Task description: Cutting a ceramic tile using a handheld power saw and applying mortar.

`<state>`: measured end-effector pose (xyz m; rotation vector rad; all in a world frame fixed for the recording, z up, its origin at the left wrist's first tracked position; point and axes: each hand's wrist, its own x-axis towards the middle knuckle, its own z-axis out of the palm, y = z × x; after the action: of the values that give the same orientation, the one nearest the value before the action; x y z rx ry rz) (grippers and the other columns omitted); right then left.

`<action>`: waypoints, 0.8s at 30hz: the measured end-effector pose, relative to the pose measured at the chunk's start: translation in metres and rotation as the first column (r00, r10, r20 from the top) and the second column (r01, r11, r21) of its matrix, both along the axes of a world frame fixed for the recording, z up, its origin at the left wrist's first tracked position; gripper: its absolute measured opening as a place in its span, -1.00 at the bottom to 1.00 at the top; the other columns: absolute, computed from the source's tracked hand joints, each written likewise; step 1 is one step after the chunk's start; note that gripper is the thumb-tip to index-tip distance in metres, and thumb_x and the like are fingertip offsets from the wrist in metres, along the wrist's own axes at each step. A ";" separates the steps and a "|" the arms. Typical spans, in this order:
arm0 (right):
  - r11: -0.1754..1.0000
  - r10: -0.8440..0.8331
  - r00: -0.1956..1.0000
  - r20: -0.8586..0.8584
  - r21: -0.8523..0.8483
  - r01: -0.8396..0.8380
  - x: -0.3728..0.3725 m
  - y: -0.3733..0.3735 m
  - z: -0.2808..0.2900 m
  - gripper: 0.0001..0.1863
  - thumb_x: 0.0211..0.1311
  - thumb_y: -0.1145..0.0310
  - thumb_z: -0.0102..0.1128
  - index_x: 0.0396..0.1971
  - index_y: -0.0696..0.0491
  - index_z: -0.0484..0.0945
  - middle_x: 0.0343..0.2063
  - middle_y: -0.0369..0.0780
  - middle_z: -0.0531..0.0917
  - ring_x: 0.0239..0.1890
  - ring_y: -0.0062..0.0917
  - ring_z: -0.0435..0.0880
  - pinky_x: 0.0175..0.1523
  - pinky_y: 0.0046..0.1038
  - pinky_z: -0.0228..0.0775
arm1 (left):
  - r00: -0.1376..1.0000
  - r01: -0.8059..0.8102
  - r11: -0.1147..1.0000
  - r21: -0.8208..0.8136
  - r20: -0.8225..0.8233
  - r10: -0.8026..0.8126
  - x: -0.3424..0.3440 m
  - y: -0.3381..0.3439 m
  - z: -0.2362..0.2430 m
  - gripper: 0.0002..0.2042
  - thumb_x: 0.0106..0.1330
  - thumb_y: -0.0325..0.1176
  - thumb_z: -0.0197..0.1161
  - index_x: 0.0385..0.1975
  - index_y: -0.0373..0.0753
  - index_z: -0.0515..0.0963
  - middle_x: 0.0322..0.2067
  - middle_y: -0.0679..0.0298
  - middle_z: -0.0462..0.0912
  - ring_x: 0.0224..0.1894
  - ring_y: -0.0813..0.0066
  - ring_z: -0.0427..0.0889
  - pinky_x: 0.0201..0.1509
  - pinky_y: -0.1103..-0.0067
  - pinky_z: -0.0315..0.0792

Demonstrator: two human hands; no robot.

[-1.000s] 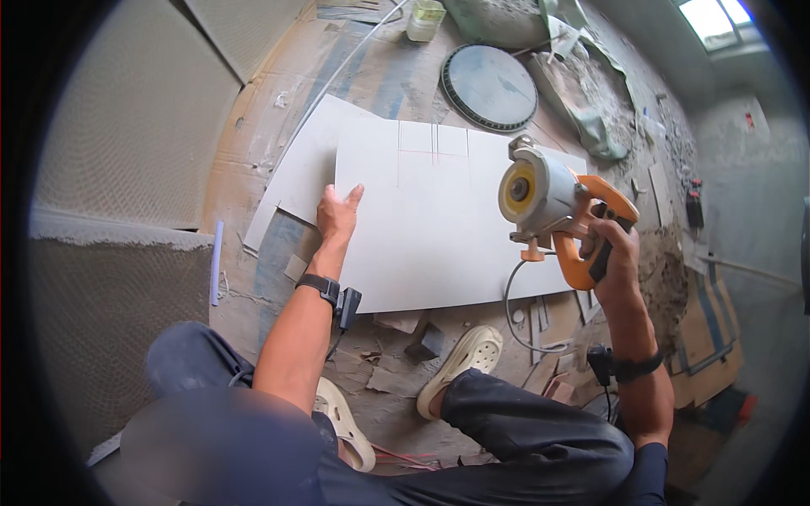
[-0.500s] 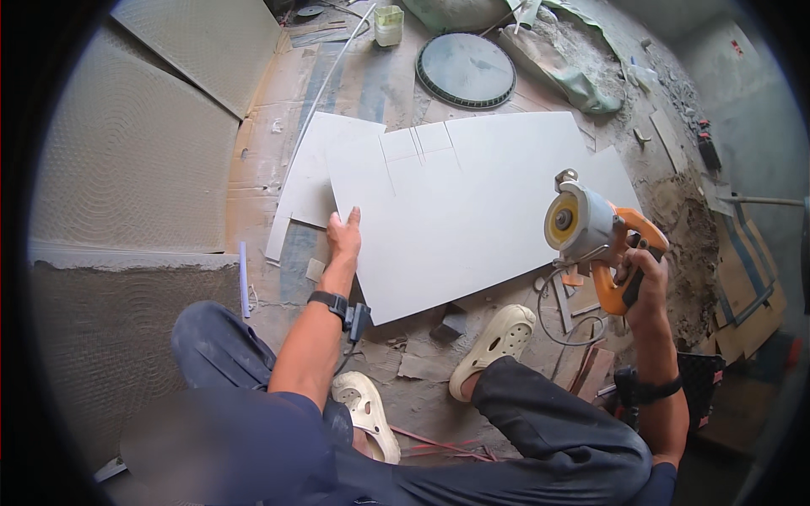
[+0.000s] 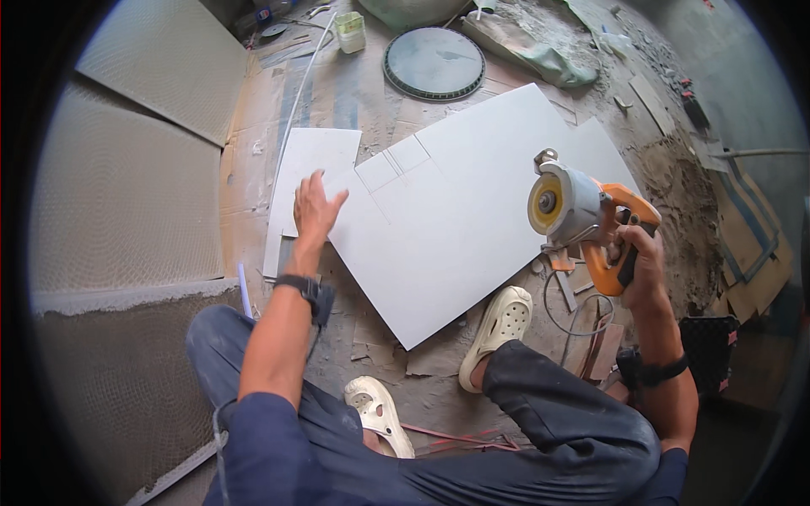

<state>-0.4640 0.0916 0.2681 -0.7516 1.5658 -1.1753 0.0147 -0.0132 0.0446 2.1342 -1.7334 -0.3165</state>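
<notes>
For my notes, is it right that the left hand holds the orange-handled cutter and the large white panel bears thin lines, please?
Not quite: the head view shows the right hand holding the orange-handled cutter; the large white panel does bear thin lines.

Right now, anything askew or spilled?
Yes: loose grey rubble lies right of the green sack, possibly spilled. The large white panel lies askew to the smaller white panel at its left.

Navy sleeves (image 3: 268,443), black wristbands (image 3: 665,371), cream clogs (image 3: 501,327)
</notes>
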 end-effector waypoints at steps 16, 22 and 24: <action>0.978 -0.166 0.986 0.002 0.126 0.164 -0.038 0.044 -0.050 -0.71 0.05 0.42 0.12 -0.18 0.14 0.47 -0.55 -0.31 0.49 -0.62 -0.65 0.48 -0.46 -0.58 0.40 | 0.969 0.237 0.847 0.475 -0.058 -0.239 0.041 -0.044 -0.045 -0.20 0.15 0.35 0.26 0.01 -0.41 0.59 -0.04 -0.15 0.66 0.06 0.00 0.64 0.13 0.29 0.48; 0.986 -0.136 0.991 0.008 0.095 0.135 -0.027 0.019 -0.056 -0.70 0.07 0.40 0.14 -0.16 0.14 0.47 -0.55 -0.32 0.49 -0.61 -0.65 0.49 -0.46 -0.57 0.41 | 0.978 0.137 0.877 0.460 -0.202 -0.048 0.050 0.017 -0.035 -0.22 0.16 0.37 0.23 -0.11 -0.40 0.61 -0.21 -0.13 0.71 -0.11 -0.02 0.71 0.01 0.22 0.51; 0.990 -0.103 0.993 0.050 0.101 0.097 -0.023 0.010 -0.052 -0.69 0.08 0.39 0.15 -0.15 0.14 0.47 -0.55 -0.32 0.50 -0.61 -0.65 0.50 -0.46 -0.57 0.43 | 0.988 0.074 0.886 0.457 -0.153 -0.003 0.061 0.048 -0.039 -0.18 0.13 0.42 0.23 -0.09 -0.41 0.61 -0.21 -0.15 0.71 -0.11 -0.02 0.70 0.01 0.22 0.51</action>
<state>-0.4867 0.1015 0.2162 -0.5766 1.6182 -1.1722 0.0754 0.0350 0.0059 2.3153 -1.7444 -0.9628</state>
